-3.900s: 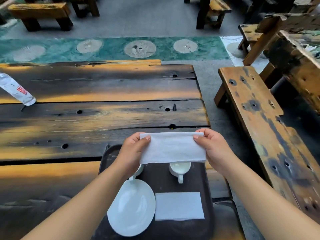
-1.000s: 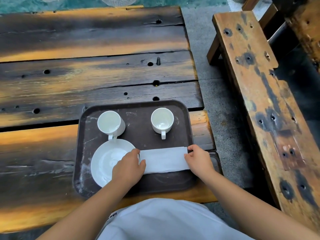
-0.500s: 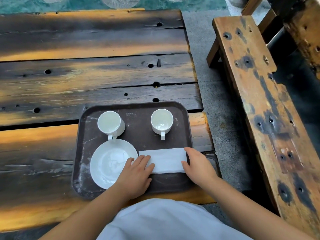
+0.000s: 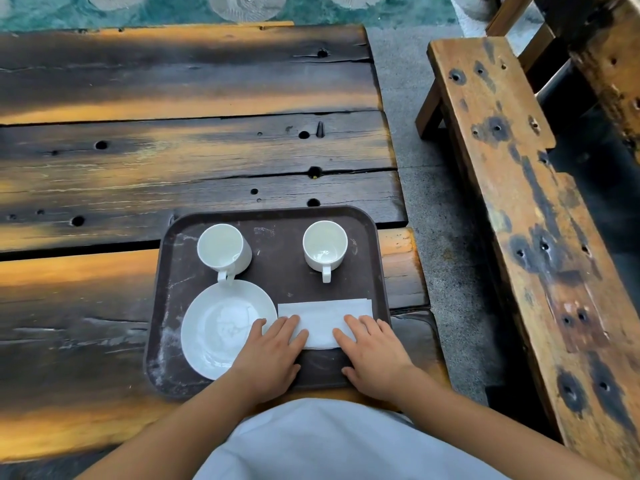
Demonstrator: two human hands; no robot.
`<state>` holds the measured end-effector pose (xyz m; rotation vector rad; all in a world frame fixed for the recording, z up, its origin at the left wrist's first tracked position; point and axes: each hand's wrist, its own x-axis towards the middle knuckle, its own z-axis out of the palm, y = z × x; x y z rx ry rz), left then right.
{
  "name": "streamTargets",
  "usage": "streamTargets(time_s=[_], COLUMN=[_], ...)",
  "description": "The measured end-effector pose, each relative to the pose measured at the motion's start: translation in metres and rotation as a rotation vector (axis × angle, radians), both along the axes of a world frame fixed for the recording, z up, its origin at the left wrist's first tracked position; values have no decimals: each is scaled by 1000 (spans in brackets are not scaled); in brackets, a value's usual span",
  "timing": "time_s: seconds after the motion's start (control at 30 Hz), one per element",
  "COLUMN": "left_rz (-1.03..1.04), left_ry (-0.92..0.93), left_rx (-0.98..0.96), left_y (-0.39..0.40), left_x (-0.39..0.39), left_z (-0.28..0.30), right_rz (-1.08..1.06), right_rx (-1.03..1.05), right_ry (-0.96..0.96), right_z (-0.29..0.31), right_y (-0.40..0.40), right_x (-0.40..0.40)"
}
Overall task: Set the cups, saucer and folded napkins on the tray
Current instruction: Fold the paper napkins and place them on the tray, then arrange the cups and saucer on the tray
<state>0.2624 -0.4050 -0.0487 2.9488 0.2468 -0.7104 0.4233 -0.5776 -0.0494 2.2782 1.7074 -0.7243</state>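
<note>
A dark brown tray (image 4: 277, 220) lies at the table's near right corner. Two white cups stand at its far side: the left cup (image 4: 223, 249) and the right cup (image 4: 325, 245), handles toward me. A white saucer (image 4: 221, 323) sits at the tray's near left. White folded napkins (image 4: 323, 313) lie stacked flat to the saucer's right. My left hand (image 4: 268, 355) rests flat with fingers spread on the napkins' left end and the saucer's edge. My right hand (image 4: 374, 353) lies flat on their right end. Neither hand grips anything.
The tray sits on a dark, scorched plank table (image 4: 173, 157). A worn wooden bench (image 4: 526, 220) runs along the right, across a strip of grey floor (image 4: 415, 116). My pale shirt (image 4: 329, 445) fills the bottom edge.
The napkin held up in both hands earlier now lies flat on the tray over the other one. My hands went from pinching its ends to pressing flat on it, and slid inward.
</note>
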Motion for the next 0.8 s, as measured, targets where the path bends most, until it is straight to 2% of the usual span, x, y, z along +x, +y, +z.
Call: streamTargets(time_s=[0.37, 0.8], left_rz=[-45, 21], left_ry=[-95, -33], left_rx=[-14, -1], left_y=[-12, -12], left_x=[6, 0], left_z=[-4, -6], right_rz=[22, -8], right_rx=[7, -33], right_ry=[-14, -23], right_z=[-2, 6], right_y=[-16, -11], right_x=[13, 7])
